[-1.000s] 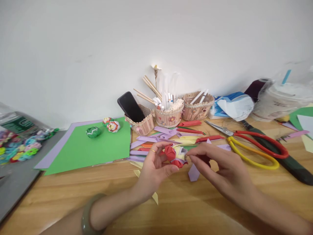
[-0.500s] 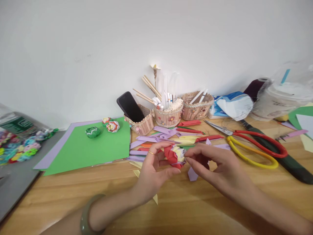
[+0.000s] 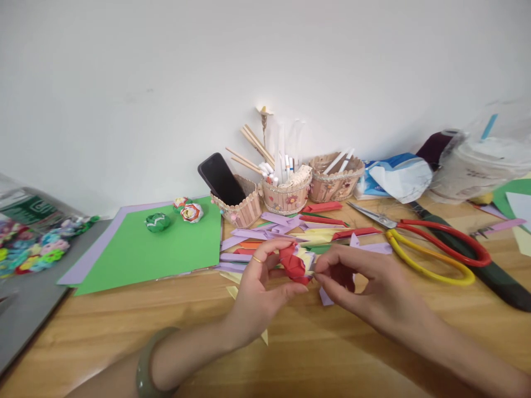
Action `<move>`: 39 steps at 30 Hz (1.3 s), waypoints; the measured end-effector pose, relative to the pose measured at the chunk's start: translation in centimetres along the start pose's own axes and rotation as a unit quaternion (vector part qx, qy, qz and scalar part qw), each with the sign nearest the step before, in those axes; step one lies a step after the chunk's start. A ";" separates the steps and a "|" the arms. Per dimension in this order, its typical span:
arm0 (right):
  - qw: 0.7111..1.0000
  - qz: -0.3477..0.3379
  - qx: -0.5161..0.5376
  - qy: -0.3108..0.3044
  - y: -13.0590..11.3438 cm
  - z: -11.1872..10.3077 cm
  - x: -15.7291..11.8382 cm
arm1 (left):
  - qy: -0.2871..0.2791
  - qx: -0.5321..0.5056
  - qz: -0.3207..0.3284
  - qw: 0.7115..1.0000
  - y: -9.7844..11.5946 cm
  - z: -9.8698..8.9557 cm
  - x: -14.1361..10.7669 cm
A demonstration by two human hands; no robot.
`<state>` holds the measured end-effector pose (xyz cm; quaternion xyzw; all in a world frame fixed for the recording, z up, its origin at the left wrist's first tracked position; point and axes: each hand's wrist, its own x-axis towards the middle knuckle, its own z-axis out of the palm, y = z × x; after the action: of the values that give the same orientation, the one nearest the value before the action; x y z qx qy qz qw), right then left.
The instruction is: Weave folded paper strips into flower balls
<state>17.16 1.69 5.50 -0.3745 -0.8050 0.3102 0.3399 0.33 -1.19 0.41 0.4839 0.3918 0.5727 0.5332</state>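
Note:
A folded paper piece in red, pale yellow and white (image 3: pixel 295 264) is held above the wooden table, slightly right of centre. My left hand (image 3: pixel 259 293), with a ring and a green bangle, grips its left side between thumb and curled fingers. At the piece's right edge, my right hand (image 3: pixel 360 276) has thumb and forefinger pinched together; whatever lies between the tips is too small to make out. Folded paper strips (image 3: pixel 282 221) in purple, red and yellow lie behind the hands. Finished-looking folded balls, one green (image 3: pixel 158 222) and one red and white (image 3: pixel 191 212), rest on green paper (image 3: pixel 166 254).
Decorated stick baskets (image 3: pixel 286 199) stand along the wall, one with a phone (image 3: pixel 222 179). Scissors (image 3: pixel 440 243) with red and yellow handles lie right, over a dark-handled tool (image 3: pixel 501 284). A bagged cup (image 3: pixel 481 166) stands behind them. Colourful flower pieces (image 3: pixel 50 246) sit on a grey surface left.
The folded piece has turned slightly in my left hand, showing more red and less yellow. My right hand stays pinched at its edge. The whole view has shifted very slightly.

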 end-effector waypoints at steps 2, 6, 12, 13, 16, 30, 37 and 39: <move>1.000 -0.005 -0.010 -0.007 0.1 0.0 0.0 | -0.001 -0.002 -0.001 1.000 0.0 0.0 0.0; 1.000 -0.004 -0.016 -0.013 0.1 -0.1 0.0 | -0.006 -0.004 -0.007 1.000 0.0 0.0 0.1; 0.999 0.002 -0.007 -0.036 0.2 -0.3 0.1 | -0.014 -0.010 -0.019 1.000 0.0 0.0 0.1; 0.999 0.000 -0.005 -0.037 0.2 -0.4 0.1 | -0.015 -0.008 -0.021 1.000 0.0 0.0 0.2; 0.999 -0.009 -0.010 -0.040 0.3 -0.5 0.2 | -0.015 -0.001 -0.021 1.000 0.0 0.0 0.2; 0.995 -0.061 -0.062 -0.044 0.3 -0.5 0.0 | -0.034 0.019 0.001 0.999 -0.3 -0.3 0.5; 0.989 -0.100 -0.111 -0.007 0.7 -0.1 -0.2 | -0.051 0.002 -0.010 0.999 -0.2 -0.2 0.4; 0.982 -0.125 -0.141 0.025 1.1 0.4 -0.4 | -0.051 0.000 -0.016 0.999 -0.2 -0.2 0.4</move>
<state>17.49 1.86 4.34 -0.3227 -0.8724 0.1387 0.3398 0.18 -0.71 0.23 0.5062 0.3713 0.5387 0.5619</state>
